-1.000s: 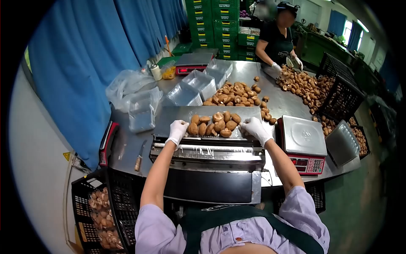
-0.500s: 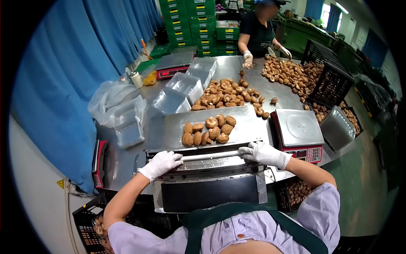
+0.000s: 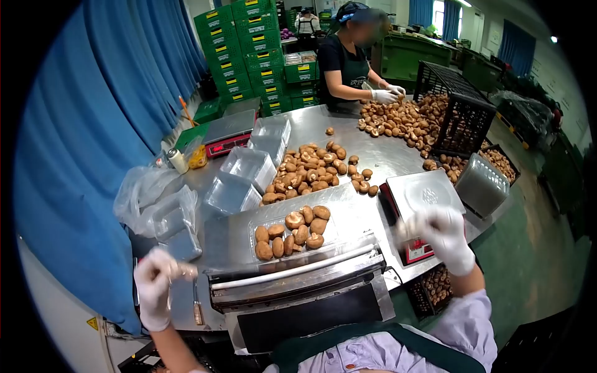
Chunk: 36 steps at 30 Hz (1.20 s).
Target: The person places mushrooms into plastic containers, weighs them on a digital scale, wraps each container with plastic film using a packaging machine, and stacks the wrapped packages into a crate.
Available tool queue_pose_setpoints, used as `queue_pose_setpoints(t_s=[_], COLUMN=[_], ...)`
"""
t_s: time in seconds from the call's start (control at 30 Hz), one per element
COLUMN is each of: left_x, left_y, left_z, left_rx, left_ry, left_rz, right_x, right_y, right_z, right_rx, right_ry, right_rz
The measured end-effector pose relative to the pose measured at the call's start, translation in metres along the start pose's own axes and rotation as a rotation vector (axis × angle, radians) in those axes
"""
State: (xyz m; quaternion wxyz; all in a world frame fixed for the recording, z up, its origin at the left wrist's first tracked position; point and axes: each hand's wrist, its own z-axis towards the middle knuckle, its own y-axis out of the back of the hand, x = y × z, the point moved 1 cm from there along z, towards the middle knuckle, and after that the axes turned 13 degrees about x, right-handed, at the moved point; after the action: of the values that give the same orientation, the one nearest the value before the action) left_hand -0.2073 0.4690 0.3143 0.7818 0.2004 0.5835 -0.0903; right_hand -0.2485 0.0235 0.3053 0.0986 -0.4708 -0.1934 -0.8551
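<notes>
My left hand (image 3: 155, 289), in a white glove, is raised off the left end of the film-wrapping machine (image 3: 305, 314); its fingers are smeared by motion. On the other side my right hand (image 3: 440, 239), gloved too, hovers in front of the right-hand scale (image 3: 429, 189), partly covering its red keypad; blur hides its fingers. Between my hands runs the machine's white roller (image 3: 292, 271). Behind the roller, on the metal plate, lies a clear tray (image 3: 336, 231) with several brown shiitake mushrooms (image 3: 300, 234), some stem up. A wooden-handled tool (image 3: 198, 311) rests by my left hand.
A mushroom pile (image 3: 305, 171) lies beyond the plate, beside stacked clear trays (image 3: 233, 193). Plastic bags (image 3: 146, 196) and another scale (image 3: 227, 137) are left. A co-worker (image 3: 348, 68) handles mushrooms near a tipped black crate (image 3: 457, 112). Upturned trays (image 3: 482, 186) stand right.
Both my hands have come off the roller and moved apart, left to the left, right towards the scale. My view has shifted. The co-worker's hands have come together at the far pile.
</notes>
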Motion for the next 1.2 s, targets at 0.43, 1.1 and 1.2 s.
queue_pose_setpoints(t_s=[0.43, 1.1, 1.2], left_x=[0.246, 0.221, 0.199], left_y=[0.001, -0.037, -0.053], left_z=[0.132, 0.074, 0.05], left_rx=[0.288, 0.037, -0.103], left_ry=[0.013, 0.757, 0.419], left_rz=[0.913, 0.173, 0.117], right_x=[-0.246, -0.242, -0.205], right_y=[-0.017, -0.054, -0.062], right_z=[0.079, 0.043, 0.019], right_rx=[0.256, 0.013, -0.069], right_ry=[-0.22, -0.738, -0.578], right_rz=[-0.751, -0.632, -0.575])
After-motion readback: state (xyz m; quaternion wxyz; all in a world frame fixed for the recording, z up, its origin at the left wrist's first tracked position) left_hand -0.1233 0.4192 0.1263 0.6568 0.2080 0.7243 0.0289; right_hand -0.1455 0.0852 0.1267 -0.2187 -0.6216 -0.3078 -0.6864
